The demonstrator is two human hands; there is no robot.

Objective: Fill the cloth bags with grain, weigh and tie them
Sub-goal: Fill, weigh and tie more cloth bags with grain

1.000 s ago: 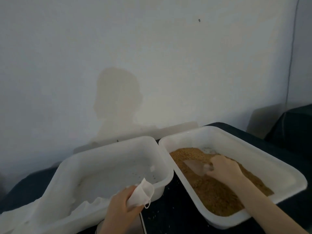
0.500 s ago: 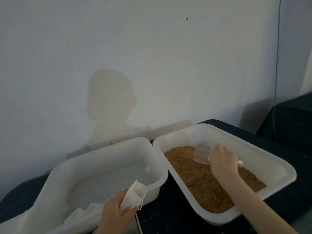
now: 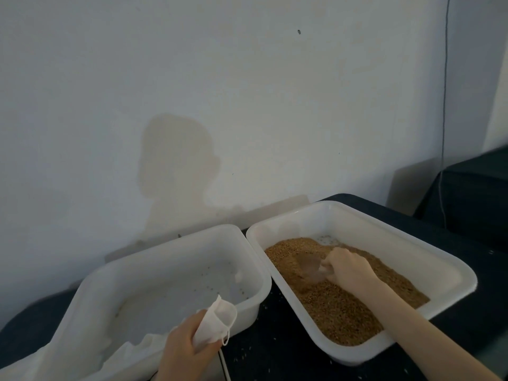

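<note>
- Grain (image 3: 341,306) fills our right white tub (image 3: 445,273) on the dark table (image 3: 275,353).
- Our right hand (image 3: 349,268) curls round the handle of a clear scoop (image 3: 309,266), whose bowl is dug into the grain.
- Our left hand (image 3: 184,350) grips a small white cloth bag (image 3: 217,320), mouth up, at the near rim of the left tub (image 3: 165,254).
- More white cloth (image 3: 129,353) lies in that tub's near corner.
</note>
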